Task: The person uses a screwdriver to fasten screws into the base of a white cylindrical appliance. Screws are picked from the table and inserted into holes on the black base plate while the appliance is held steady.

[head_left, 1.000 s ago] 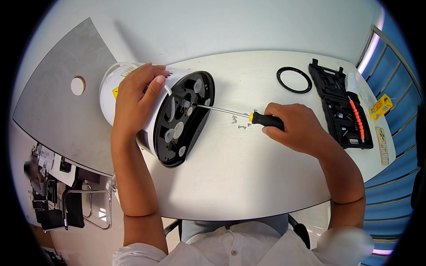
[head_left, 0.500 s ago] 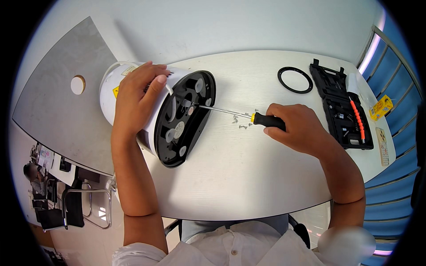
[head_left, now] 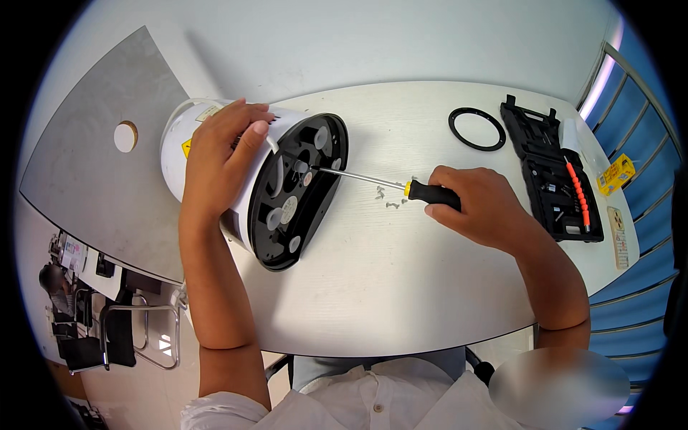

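Note:
A white rounded appliance [head_left: 240,193] lies on its side at the left of the table, its black base [head_left: 301,240] facing right. My left hand [head_left: 223,150] lies over the top of its body, fingers stretched out and thumb apart. In my right hand [head_left: 479,204] is a screwdriver [head_left: 434,195] with a black and yellow handle, gripped with the fingers wrapped round it. Its long metal shaft points left, and the tip reaches into the base beside a round foot. Exactly what the tip touches is too small to make out.
Several loose screws [head_left: 380,193] lie beneath the shaft. Farther right are a black ring [head_left: 476,130], an open black tool case [head_left: 537,154] holding an orange flexible shaft [head_left: 577,192], a yellow box [head_left: 616,174] and a pale remote-like strip [head_left: 617,236]. A metal railing [head_left: 641,265] borders the right.

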